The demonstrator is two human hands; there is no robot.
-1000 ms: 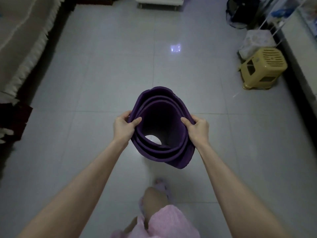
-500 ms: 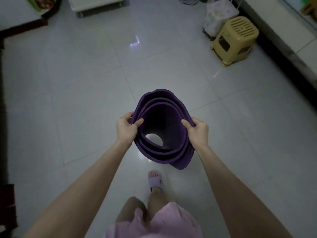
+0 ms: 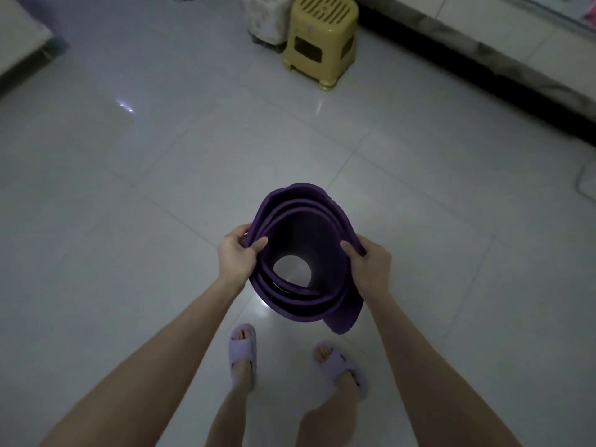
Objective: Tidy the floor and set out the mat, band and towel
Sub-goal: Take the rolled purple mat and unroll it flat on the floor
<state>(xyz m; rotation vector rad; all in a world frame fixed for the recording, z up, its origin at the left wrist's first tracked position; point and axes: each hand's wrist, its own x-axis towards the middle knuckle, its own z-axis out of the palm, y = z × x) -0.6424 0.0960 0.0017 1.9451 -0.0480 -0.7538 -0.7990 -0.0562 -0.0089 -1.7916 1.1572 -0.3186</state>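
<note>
A purple mat (image 3: 300, 295), loosely rolled into a wide tube, hangs upright in front of me, and I look down through its open top to the floor. My left hand (image 3: 235, 256) grips the roll's left rim, thumb inside the coil. On the opposite rim my right hand (image 3: 369, 262) holds on the same way. The roll's lower end is above the tiles, just ahead of my two feet in lilac slippers (image 3: 242, 348). No band or towel is in view.
A yellow plastic stool (image 3: 319, 43) stands at the back, with a pale bag (image 3: 266, 19) beside it on its left. A low white ledge with a dark base (image 3: 483, 56) runs along the right. Pale furniture (image 3: 19, 46) sits at the far left. Glossy grey tiles (image 3: 129, 221) cover the floor.
My view has swung rightwards: the stool and ledge shifted towards the centre and the sofa left the frame. Both feet now stand under the mat. My grip on the roll is unchanged.
</note>
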